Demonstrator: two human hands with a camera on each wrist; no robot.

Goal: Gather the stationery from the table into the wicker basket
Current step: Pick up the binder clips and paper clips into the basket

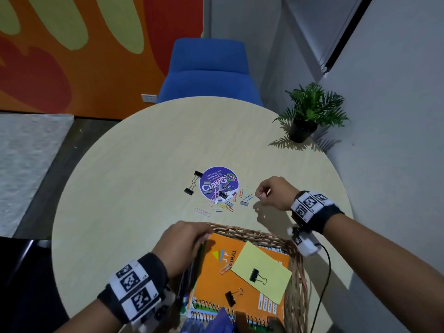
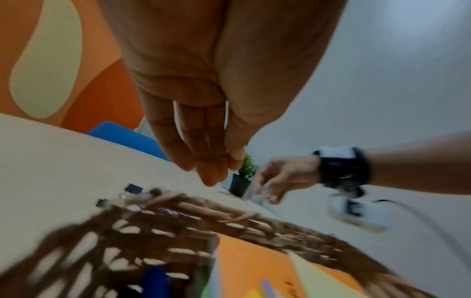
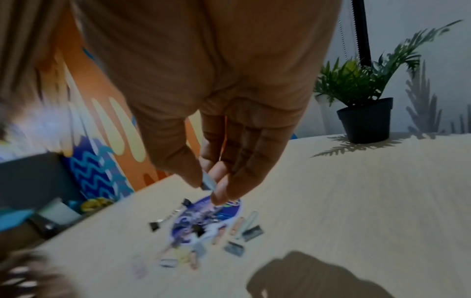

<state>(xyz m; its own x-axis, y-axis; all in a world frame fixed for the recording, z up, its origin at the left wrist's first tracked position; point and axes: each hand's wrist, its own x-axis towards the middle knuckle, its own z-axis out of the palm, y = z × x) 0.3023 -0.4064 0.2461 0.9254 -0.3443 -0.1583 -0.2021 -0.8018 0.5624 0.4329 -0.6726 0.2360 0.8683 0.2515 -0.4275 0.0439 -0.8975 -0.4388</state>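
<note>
The wicker basket (image 1: 252, 233) (image 2: 216, 211) stands at the table's near edge. In it lie an orange spiral notebook (image 1: 216, 284), a yellow note (image 1: 262, 267) and two black binder clips (image 1: 257, 276). My left hand (image 1: 185, 241) (image 2: 219, 171) hovers at the basket's far-left corner with straight fingers, holding nothing. My right hand (image 1: 263, 191) (image 3: 214, 190) pinches a small grey staple strip (image 3: 208, 181) just above the table. To its left, paper clips (image 1: 225, 207), staple strips (image 1: 243, 203) (image 3: 252, 232) and binder clips (image 1: 189, 191) lie scattered on and around a round purple sticker (image 1: 217, 186) (image 3: 203, 217).
A potted plant (image 1: 310, 116) (image 3: 364, 119) stands at the table's far right, by the wall. A blue chair (image 1: 209, 70) sits behind the round table (image 1: 144, 152). A black cable (image 1: 324, 272) hangs from my right wrist beside the basket.
</note>
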